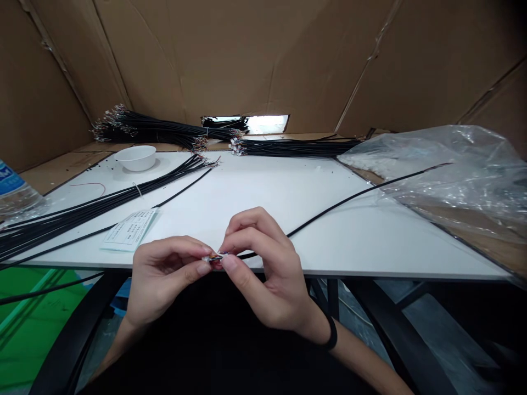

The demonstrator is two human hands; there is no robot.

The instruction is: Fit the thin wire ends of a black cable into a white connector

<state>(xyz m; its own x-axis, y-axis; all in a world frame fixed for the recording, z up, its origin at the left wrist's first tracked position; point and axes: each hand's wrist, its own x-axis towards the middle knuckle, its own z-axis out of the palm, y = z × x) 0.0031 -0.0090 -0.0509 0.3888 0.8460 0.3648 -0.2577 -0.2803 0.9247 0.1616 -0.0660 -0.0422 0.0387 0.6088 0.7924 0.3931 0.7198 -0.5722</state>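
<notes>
At the table's front edge, my left hand [164,274] pinches a small white connector [207,259] between thumb and index finger. Thin coloured wires [214,258] run from it to my right hand [265,269], whose thumb and fingertips close on them. The black cable [325,213] that carries these wires passes behind my right fingers and stretches over the table to the upper right, with its bare-wired far end near a plastic bag. My fingertips partly hide the connector and wires.
A bundle of black cables [102,202] and a paper label [130,227] lie left on the white table [255,186]. A white bowl [138,158] stands behind. More cable bundles [296,147] lie at the back. The plastic bag [453,175] is right, a bottle [14,192] left.
</notes>
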